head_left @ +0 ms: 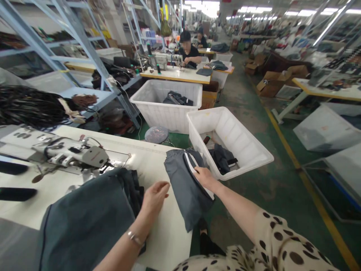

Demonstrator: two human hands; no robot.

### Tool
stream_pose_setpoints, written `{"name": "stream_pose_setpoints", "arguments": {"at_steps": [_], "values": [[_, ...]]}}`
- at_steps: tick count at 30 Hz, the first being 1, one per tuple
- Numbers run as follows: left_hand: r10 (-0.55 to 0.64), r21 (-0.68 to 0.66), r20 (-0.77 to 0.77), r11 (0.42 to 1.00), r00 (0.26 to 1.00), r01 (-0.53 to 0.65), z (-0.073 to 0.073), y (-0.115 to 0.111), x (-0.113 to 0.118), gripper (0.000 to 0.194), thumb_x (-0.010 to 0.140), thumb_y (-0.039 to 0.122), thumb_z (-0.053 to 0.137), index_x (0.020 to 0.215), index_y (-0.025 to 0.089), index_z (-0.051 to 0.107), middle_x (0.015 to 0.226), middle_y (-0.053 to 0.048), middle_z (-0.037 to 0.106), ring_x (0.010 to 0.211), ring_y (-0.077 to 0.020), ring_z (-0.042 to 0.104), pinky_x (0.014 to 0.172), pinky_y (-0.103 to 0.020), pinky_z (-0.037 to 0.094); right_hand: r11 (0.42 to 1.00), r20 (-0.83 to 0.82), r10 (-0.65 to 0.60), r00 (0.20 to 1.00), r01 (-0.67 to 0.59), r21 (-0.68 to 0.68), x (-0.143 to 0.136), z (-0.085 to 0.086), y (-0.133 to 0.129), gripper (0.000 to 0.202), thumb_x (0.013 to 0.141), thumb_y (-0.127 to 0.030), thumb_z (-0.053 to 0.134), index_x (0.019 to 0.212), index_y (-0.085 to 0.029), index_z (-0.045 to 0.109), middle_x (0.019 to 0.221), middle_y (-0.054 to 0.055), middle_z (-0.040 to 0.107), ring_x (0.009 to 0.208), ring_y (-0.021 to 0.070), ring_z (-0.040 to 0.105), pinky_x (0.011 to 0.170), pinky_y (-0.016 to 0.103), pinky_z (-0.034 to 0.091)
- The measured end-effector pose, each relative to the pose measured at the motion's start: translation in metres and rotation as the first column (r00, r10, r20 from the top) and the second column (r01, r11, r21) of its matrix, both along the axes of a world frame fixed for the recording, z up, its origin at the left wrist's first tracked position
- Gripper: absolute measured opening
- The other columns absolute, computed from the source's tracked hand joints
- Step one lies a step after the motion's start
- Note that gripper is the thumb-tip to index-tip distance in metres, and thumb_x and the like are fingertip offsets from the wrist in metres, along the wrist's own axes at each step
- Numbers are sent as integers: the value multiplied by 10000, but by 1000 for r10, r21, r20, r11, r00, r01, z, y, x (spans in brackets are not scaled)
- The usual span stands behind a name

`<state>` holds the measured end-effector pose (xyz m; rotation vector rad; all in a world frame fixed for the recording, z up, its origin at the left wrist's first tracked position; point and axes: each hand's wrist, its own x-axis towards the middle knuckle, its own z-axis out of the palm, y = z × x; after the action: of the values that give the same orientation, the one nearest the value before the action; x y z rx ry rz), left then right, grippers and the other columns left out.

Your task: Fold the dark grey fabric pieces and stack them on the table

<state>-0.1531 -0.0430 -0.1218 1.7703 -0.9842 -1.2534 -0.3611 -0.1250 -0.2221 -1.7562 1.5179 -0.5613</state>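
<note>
A: What lies closest to the person?

B: A large dark grey cloth (84, 222) spread over the near part of the white table (158, 165), its far edge bunched into dark folds. The left hand (154, 197) hovers just past those folds, palm down, fingers loosely curled and open, gripping nothing. A bracelet (134, 238) sits on that wrist.

A: And the right hand?

B: The right hand (204, 177) reaches out over the table's right edge and rests on a folded grey garment (187, 188) with a white stripe. Its fingers press flat on the striped band; whether they pinch the cloth or only touch it, I cannot tell. The garment hangs partly off the table edge (its lower corner droops over the green floor). The arm stretches out nearly straight, in a spotted sleeve (270, 241).

A: What is around it?

B: Left of the cloth sits a sewing machine head (84, 156) on the table. Just beyond the garment stands a white bin (248, 150), tilted, holding a few dark pieces. Behind it a second white bin (158, 109) holds more dark fabric.

A: Farther back?

B: A seated worker (189, 52) in black at another table, blue shelving (79, 41) on the left, and cardboard boxes (270, 81) across the aisle.
</note>
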Motion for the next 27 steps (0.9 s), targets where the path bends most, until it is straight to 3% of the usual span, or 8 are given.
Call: {"name": "stream_pose_setpoints", "arguments": {"at_steps": [3, 7, 12, 16, 18, 21, 24, 27], "values": [[-13, 130, -65, 991, 998, 21, -23, -26, -43, 397, 722, 436, 594, 946, 111, 550, 801, -65, 590, 562, -128, 554, 560, -306, 523, 998, 115, 64, 991, -61, -35, 19, 17, 24, 193, 814, -282, 493, 651, -182, 516, 651, 10, 532, 640, 129, 458, 634, 265, 285], [10, 187, -53, 982, 999, 0, -35, -35, -55, 354, 724, 446, 594, 851, 125, 522, 689, -37, 562, 502, -117, 530, 494, -285, 506, 999, 286, 52, 957, -54, -2, 41, 23, 44, 180, 793, -305, 525, 668, -179, 495, 688, -4, 524, 640, 113, 439, 622, 246, 301], [-32, 164, -105, 985, 994, 49, -18, -19, -47, 305, 708, 427, 600, 772, 144, 505, 639, -5, 533, 525, -106, 522, 486, -228, 476, 982, 506, -56, 861, -45, 185, 55, 22, 52, 410, 684, -481, 637, 588, -182, 373, 546, -66, 361, 532, 78, 323, 522, 222, 296], [-54, 153, -157, 985, 986, 78, 2, -3, -41, 321, 700, 431, 611, 812, 144, 522, 629, -2, 539, 524, -120, 533, 488, -240, 473, 910, 816, -163, 555, -235, 342, 59, 31, 65, 473, 618, -550, 670, 617, -182, 372, 557, -69, 371, 518, 69, 325, 498, 217, 301], [-44, 145, -178, 987, 983, 70, 9, 5, -34, 316, 723, 435, 589, 828, 143, 529, 635, -6, 556, 525, -125, 544, 507, -252, 479, 885, 847, -179, 500, -294, 360, 60, 38, 69, 477, 638, -579, 636, 631, -189, 361, 544, -70, 379, 493, 70, 325, 474, 218, 295], [-3, 116, -251, 993, 968, 33, 19, 18, -19, 258, 724, 349, 602, 868, 139, 562, 671, -25, 610, 558, -138, 574, 546, -255, 483, 894, 837, -121, 533, -307, 325, 56, 49, 69, 359, 637, -428, 686, 699, -177, 437, 608, -55, 478, 540, 86, 413, 532, 225, 356], [36, 71, -378, 997, 925, -10, 33, 36, -5, 240, 671, 183, 625, 906, 131, 625, 711, -41, 660, 610, -154, 599, 587, -251, 478, 930, 743, 81, 664, -319, 183, 48, 56, 59, 297, 596, -196, 668, 879, -171, 580, 786, -33, 603, 741, 146, 534, 719, 260, 397], [-8, 48, -579, 998, 815, 44, 58, 61, 0, 232, 614, 82, 598, 827, 122, 680, 689, -44, 676, 610, -151, 601, 610, -244, 468, 934, 659, 145, 738, -322, 154, 43, 56, 45, 119, 579, -154, 597, 696, -155, 613, 644, -43, 571, 783, 197, 537, 767, 284, 366]]}}
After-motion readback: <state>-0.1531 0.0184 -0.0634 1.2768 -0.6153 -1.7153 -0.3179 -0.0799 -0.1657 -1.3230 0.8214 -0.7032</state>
